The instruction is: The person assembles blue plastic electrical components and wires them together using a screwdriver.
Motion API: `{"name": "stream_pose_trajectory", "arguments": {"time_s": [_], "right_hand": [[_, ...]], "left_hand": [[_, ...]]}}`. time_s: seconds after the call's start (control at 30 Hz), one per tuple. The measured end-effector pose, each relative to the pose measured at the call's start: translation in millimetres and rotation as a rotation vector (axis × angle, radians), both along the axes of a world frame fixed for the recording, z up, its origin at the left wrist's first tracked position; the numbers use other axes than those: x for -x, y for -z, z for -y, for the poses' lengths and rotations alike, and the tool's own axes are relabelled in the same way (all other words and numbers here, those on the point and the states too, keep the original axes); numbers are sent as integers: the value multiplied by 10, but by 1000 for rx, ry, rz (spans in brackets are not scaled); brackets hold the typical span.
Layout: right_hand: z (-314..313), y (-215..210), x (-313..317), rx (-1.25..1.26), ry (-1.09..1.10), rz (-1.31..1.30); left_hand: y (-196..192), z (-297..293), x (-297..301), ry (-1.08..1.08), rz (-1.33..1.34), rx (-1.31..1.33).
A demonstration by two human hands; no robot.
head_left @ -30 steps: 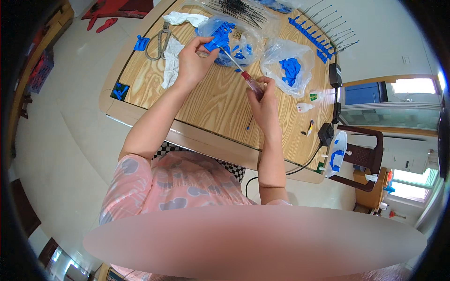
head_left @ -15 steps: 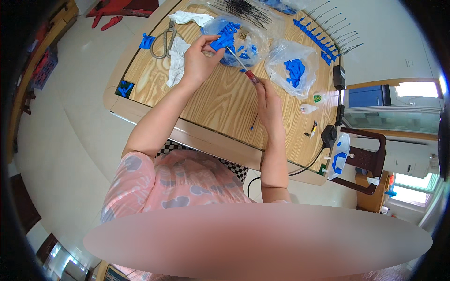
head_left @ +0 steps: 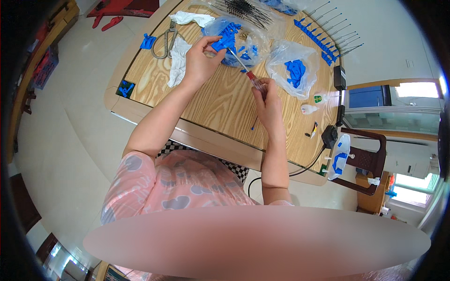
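Thumb and fingers of my left hand (head_left: 202, 61) pinch a blue plastic piece (head_left: 222, 43) above an open clear bag (head_left: 260, 44) of similar blue parts. My right hand (head_left: 269, 104) is closed round the red, see-through handle of a screwdriver (head_left: 253, 78). Its metal shaft slants up and left, and the tip meets or lies just over the held piece's lower right edge; I cannot tell if it touches. A thin dark rod with a blue end (head_left: 253, 125) lies on the wooden table (head_left: 220, 107) beside my right wrist.
Scissors (head_left: 165, 44) and white cloths (head_left: 178, 63) lie left. Another bag (head_left: 309, 75) with blue pieces sits right, near small bottles (head_left: 308, 109). Springy black rods (head_left: 344, 40) stand in blue pieces along the far right edge. A black cable (head_left: 307, 167) hangs over the near right edge.
The fingers of my right hand have shifted on the screwdriver's handle, with the thumb now lower along it. My left hand and the blue piece hardly move.
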State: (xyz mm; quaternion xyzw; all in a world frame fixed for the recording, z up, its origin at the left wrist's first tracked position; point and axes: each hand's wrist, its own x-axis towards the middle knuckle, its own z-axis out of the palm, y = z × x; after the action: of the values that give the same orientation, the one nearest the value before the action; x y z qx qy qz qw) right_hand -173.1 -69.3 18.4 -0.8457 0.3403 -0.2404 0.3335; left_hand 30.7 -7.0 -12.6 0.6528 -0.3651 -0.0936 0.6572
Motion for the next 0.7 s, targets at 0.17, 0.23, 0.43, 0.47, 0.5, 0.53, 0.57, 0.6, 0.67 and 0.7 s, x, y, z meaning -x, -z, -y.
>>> {"name": "stream_pose_trajectory", "arguments": {"time_s": [0.17,0.23,0.43,0.47,0.5,0.53,0.57,0.6,0.67,0.7], "right_hand": [[17,-28,-5,87,-28,-29],[-81,-192,-19,-81,0,-59],[39,-3,-22,90,-35,66],[26,-28,-5,90,-35,66],[-8,-99,8,7,-7,8],[-23,-138,16,-76,21,-50],[-2,-112,18,-76,20,-50],[23,-79,24,-37,-21,-12],[36,-60,37,2,-58,27],[17,-91,21,-6,-31,-6]], "left_hand": [[42,13,-36,-19,18,45],[47,9,-42,-22,28,38],[35,24,-33,-16,-29,27],[64,35,-34,-28,-51,62],[73,37,-37,-42,-73,97],[79,36,-40,-43,-73,97],[83,34,-43,-46,-66,87],[71,36,-35,-44,-59,76],[37,30,-24,-36,-75,78],[22,20,-19,-33,-91,80]]}}
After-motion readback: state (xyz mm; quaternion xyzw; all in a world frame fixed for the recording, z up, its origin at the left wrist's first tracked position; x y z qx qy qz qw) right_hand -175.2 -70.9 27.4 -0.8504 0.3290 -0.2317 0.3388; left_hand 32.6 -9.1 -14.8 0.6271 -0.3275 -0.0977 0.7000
